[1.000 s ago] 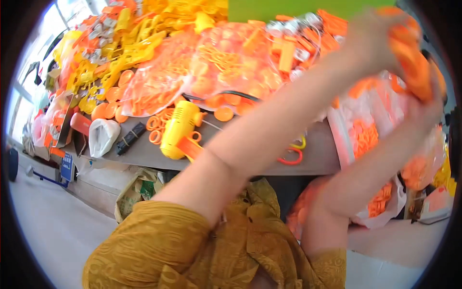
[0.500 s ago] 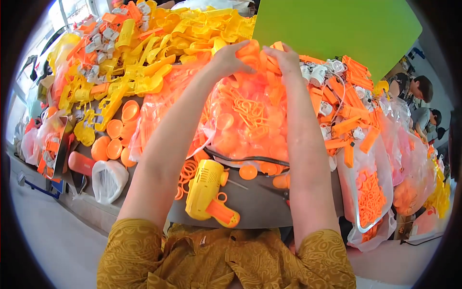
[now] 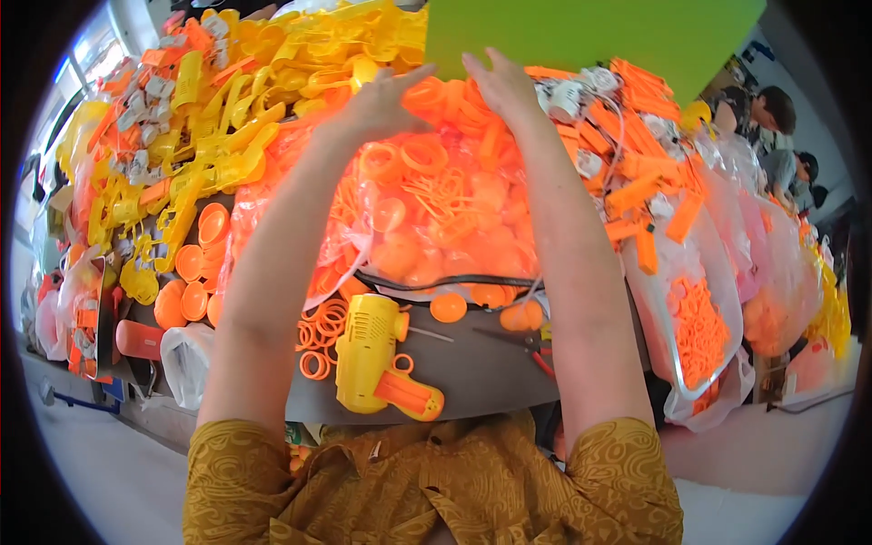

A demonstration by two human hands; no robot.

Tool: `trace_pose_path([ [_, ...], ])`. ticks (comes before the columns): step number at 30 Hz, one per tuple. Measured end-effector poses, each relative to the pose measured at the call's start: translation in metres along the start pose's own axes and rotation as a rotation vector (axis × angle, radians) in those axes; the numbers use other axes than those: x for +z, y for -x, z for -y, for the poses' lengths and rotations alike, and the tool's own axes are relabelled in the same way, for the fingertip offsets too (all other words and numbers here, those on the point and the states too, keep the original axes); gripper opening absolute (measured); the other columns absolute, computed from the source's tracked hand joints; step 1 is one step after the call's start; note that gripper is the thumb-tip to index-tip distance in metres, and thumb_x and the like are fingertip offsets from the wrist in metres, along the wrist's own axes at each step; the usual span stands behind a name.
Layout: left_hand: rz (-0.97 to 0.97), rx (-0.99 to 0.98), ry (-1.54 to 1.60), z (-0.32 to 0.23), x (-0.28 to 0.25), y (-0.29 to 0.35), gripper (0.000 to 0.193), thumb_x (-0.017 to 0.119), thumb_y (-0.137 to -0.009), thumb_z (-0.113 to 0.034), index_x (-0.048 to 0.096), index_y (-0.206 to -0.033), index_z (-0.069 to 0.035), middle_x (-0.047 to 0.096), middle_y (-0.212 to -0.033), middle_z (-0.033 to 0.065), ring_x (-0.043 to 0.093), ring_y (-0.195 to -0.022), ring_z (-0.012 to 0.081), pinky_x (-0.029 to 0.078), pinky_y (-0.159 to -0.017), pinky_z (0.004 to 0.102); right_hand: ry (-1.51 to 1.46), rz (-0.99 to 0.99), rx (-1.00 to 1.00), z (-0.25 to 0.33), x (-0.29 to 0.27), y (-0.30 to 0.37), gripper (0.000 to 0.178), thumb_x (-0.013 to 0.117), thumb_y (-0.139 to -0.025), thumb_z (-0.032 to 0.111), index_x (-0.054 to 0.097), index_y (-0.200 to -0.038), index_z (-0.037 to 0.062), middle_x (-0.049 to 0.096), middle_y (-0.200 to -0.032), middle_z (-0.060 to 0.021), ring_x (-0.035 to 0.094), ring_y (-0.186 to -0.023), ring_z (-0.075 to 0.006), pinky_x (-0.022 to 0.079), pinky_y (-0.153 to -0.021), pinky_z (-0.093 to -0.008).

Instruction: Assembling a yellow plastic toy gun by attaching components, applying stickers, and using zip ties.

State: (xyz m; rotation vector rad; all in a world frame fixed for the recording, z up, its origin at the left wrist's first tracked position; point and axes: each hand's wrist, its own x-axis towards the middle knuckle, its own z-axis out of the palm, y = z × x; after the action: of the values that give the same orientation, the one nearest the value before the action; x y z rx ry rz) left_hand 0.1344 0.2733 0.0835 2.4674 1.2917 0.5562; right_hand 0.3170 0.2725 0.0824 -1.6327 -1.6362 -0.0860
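My left hand (image 3: 386,104) reaches over the far part of a heap of orange plastic parts, its fingers spread. To its right, my right hand (image 3: 501,84) is also raised with fingers apart. Neither appears to grip anything. Between and below them, a clear plastic bag (image 3: 359,250) holds orange rings (image 3: 424,153), cups (image 3: 389,214) and thin hooked pieces (image 3: 445,195). Close to my body lies a yellow, hair-dryer-shaped casing (image 3: 365,350) with an orange handle (image 3: 409,396).
Yellow shell parts (image 3: 327,45) are piled far left. Orange battery-box-like parts with white motors (image 3: 565,102) lie right, beside a tub of small orange pieces (image 3: 699,341). A screwdriver (image 3: 431,334), pliers (image 3: 518,341) and a green board (image 3: 590,45) also show. Two people are far right.
My hands have parted, and the orange pieces that were between them now lie on the heap. The whole view has shifted slightly, moving the heap leftward in the picture.
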Motion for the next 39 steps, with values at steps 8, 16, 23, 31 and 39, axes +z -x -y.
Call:
trace_pose_path([
  [8,-0.359,0.433,-0.357,0.011,-0.002,-0.032,0.061,0.068,-0.07,-0.027,0.043,-0.124,-0.018,0.046,-0.117,0.0193,0.045,-0.106,0.0341,0.039,-0.089,0.0384,-0.2,0.055,-0.068,0.023,-0.105,0.059,0.048,0.056,-0.077,0.038,0.054,-0.106,-0.0002,0.057,-0.104,-0.017,0.055,-0.094,-0.0268,0.044,-0.08,-0.0359],
  [16,-0.091,1.002,0.721,-0.296,0.064,0.058,0.022,0.064,-0.072,-0.01,0.061,-0.092,0.0,0.064,-0.085,0.0072,0.06,-0.077,0.0156,0.046,-0.072,0.0269,-0.506,-0.525,-0.01,-0.021,-0.314,0.207,0.019,0.055,-0.083,0.012,0.057,-0.098,0.0011,0.058,-0.09,-0.0013,0.053,-0.079,-0.0092,0.042,-0.071,-0.0216],
  [23,0.589,0.814,0.931,-0.471,0.222,0.163,0.037,0.059,-0.069,-0.013,0.056,-0.1,0.005,0.058,-0.096,0.0221,0.057,-0.09,0.0288,0.044,-0.081,0.0338,-0.176,-1.092,0.688,-0.187,-0.428,0.381,0.019,0.054,-0.077,0.014,0.059,-0.086,-0.0016,0.055,-0.08,-0.0067,0.053,-0.075,-0.0143,0.045,-0.069,-0.0291],
  [31,0.551,0.48,0.749,-0.53,0.386,0.166,0.047,0.057,-0.068,-0.011,0.048,-0.11,0.009,0.051,-0.109,0.0262,0.052,-0.099,0.0365,0.041,-0.086,0.037,0.237,-0.898,1.286,-0.377,-0.369,0.492,0.047,0.055,-0.074,0.031,0.054,-0.106,-0.0027,0.057,-0.098,-0.0199,0.053,-0.095,-0.0309,0.04,-0.084,-0.0407],
  [39,0.58,0.27,0.895,-0.503,0.45,0.131,0.054,0.062,-0.068,-0.008,0.042,-0.115,0.011,0.047,-0.115,0.0247,0.048,-0.107,0.0314,0.039,-0.09,0.033,0.87,-0.361,1.073,-0.507,-0.4,0.47,0.053,0.047,-0.077,0.05,0.051,-0.115,0.013,0.049,-0.114,-0.0225,0.043,-0.109,-0.0412,0.034,-0.092,-0.048],
])
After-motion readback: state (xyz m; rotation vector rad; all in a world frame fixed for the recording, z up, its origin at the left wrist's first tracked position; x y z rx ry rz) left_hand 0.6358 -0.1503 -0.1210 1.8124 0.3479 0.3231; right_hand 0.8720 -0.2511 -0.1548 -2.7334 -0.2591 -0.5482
